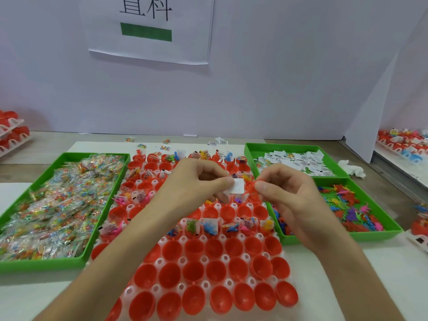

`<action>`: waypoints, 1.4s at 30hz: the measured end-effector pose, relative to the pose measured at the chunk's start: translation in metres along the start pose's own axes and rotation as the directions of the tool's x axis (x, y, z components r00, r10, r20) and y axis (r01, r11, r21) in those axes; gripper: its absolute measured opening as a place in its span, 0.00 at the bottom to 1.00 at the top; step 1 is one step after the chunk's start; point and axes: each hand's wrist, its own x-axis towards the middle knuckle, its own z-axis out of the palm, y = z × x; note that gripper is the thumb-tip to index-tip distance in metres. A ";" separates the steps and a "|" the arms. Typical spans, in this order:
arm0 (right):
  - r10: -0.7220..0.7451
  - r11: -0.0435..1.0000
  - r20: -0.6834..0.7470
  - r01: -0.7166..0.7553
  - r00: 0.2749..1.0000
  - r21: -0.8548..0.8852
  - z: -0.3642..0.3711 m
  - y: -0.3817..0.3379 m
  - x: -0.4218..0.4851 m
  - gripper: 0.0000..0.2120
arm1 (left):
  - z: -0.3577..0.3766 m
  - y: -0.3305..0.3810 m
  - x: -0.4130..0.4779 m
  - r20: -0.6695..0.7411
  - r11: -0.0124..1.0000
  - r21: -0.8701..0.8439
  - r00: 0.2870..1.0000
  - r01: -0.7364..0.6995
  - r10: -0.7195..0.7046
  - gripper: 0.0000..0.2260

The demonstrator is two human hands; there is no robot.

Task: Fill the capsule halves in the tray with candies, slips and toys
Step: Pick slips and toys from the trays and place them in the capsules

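A white tray [129, 294] in front of me holds several red capsule halves [216, 271]. The far rows and one middle row hold candies, slips and toys; the near rows are bare inside. Above the tray's middle, my left hand [196, 181] pinches a white paper slip [237, 186]. Right beside it, my right hand [287, 193] pinches a small red toy [251, 189]. The two hands almost touch.
A green bin of wrapped candies [58, 205] lies at the left. At the right, one green bin holds slips [294, 162] and a nearer one holds plastic toys [347, 209]. Stacked capsule trays [11, 130] stand far left and far right. A white wall rises behind.
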 end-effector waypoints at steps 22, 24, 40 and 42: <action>-0.097 0.992 -0.171 0.080 0.981 -0.100 0.021 0.012 -0.002 0.11 | -0.004 0.004 -0.003 0.099 0.995 0.051 0.992 -0.088 0.083 0.02; -0.088 0.990 -0.170 0.067 0.982 -0.123 0.023 0.014 -0.002 0.10 | -0.005 0.004 -0.003 0.084 0.991 0.079 0.992 -0.104 0.097 0.01; -0.171 0.953 0.070 0.183 0.983 -0.241 0.053 0.004 -0.015 0.04 | -0.040 -0.022 -0.073 -0.224 0.947 0.060 0.920 -0.317 0.322 0.05; -0.163 0.944 0.102 0.186 0.981 -0.274 0.058 0.001 -0.013 0.04 | -0.061 -0.034 -0.089 -0.428 0.930 0.167 0.826 -0.328 0.368 0.05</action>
